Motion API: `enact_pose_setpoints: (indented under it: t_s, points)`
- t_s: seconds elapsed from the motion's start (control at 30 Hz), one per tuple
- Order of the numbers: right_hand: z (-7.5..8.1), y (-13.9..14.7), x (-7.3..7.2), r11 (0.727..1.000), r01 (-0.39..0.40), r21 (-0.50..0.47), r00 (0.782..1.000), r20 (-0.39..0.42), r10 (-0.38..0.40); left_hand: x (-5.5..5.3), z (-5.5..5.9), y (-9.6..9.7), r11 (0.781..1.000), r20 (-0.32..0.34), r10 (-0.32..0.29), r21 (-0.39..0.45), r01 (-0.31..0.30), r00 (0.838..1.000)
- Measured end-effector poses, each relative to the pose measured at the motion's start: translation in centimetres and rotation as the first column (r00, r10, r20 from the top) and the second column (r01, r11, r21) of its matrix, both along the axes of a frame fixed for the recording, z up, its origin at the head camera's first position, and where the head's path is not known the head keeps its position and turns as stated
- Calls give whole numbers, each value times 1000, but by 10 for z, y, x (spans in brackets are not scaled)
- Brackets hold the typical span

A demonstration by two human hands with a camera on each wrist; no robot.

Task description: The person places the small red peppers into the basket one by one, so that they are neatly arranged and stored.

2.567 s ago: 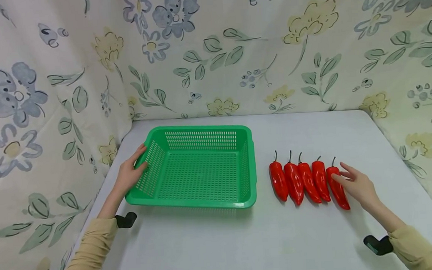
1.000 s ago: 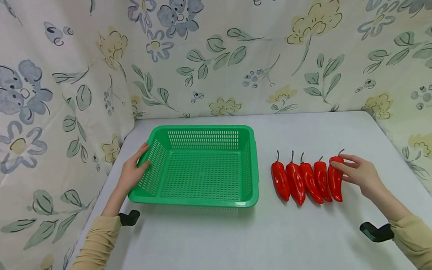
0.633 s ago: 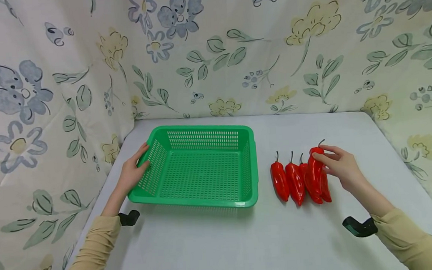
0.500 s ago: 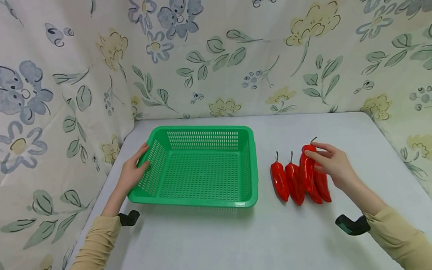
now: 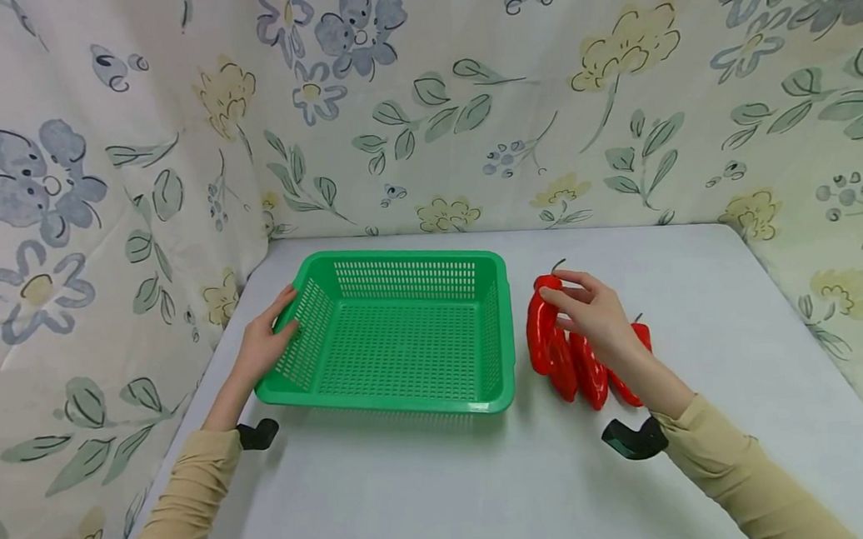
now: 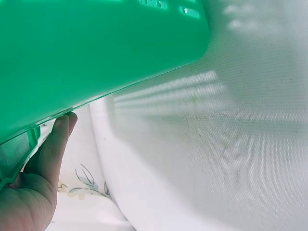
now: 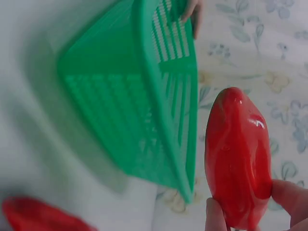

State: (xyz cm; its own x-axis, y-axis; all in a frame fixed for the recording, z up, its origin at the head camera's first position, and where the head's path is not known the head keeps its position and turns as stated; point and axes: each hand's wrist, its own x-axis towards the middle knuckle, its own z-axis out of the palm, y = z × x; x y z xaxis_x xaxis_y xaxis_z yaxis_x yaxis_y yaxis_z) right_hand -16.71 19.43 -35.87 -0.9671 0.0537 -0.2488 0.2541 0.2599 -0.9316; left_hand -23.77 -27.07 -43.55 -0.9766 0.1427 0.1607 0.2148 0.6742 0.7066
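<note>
My right hand (image 5: pixel 592 312) pinches a glossy red chili pepper (image 5: pixel 542 328) between thumb and fingers near its stem end. The pepper hangs above the table just right of the green basket's right rim, its tip pointing down; in the right wrist view the red pepper (image 7: pixel 238 159) stands large beside the basket. My left hand (image 5: pixel 260 344) grips the left rim of the green plastic basket (image 5: pixel 389 410), thumb inside. In the left wrist view the left hand (image 6: pixel 41 183) shows at the basket's edge. Nothing lies inside the basket.
Several more red peppers lie in a row on the white table (image 5: pixel 447 494) under and behind my right hand, such as one pepper (image 5: pixel 589 375) partly covered. A flower-patterned cloth (image 5: pixel 511 114) hangs behind the table and along its left side.
My right hand took the rightmost pepper from the row, lifted it and carried it left over the other peppers to beside the basket. My left hand keeps its hold on the rim.
</note>
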Motion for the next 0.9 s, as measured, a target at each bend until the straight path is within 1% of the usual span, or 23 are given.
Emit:
enact_pose_setpoints:
  t_s: [0.2, 0.43, 0.7, 0.9]
  points:
    - [-3, -38, -7, 997, -3, -78, 1000, 0, 3, -1, -1, 0, 1000, -3, -1, -7, 1, 1000]
    - [-6, -78, -14, 983, 2, -186, 1000, -8, -4, -1, -1, -1, 1000, -2, 1, 4, -1, 1000]
    - [-12, -115, -19, 975, 15, -223, 1000, -18, -20, -1, 0, -1, 1000, 1, 0, 5, 0, 1000]
    - [-16, -138, -19, 956, 26, -291, 999, -34, -38, -1, -3, -1, 1000, -13, -12, 14, 12, 1000]
